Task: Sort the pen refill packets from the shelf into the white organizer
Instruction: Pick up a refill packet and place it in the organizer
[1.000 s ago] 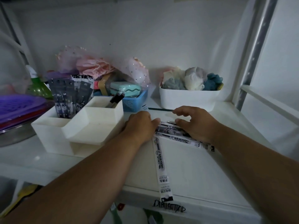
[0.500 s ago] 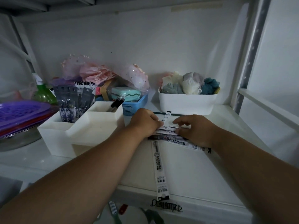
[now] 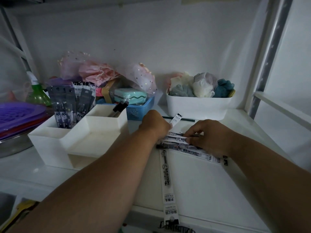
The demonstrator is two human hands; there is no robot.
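Several long white pen refill packets (image 3: 193, 151) lie in a loose pile on the white shelf. My left hand (image 3: 154, 125) grips the pile's left end, and one packet (image 3: 175, 119) sticks up past its fingers. My right hand (image 3: 208, 135) pinches a packet on top of the pile from the right. One more packet (image 3: 168, 184) lies lengthwise toward the shelf's front edge. The white organizer (image 3: 70, 137) stands to the left. Its back-left compartment holds several dark packets (image 3: 70, 105) standing upright, and another compartment holds black pens (image 3: 120, 105).
A white bin (image 3: 196, 106) of bath sponges sits behind the hands. A blue basket (image 3: 139, 108) with a mint case and pink bags stands behind the organizer. Purple trays (image 3: 18, 116) and a green spray bottle (image 3: 37, 93) are at far left. A metal upright (image 3: 265, 58) rises at right.
Both hands closed in on the pile and began gathering packets. One packet's end lifted up by my left fingers. The view moved slightly closer.
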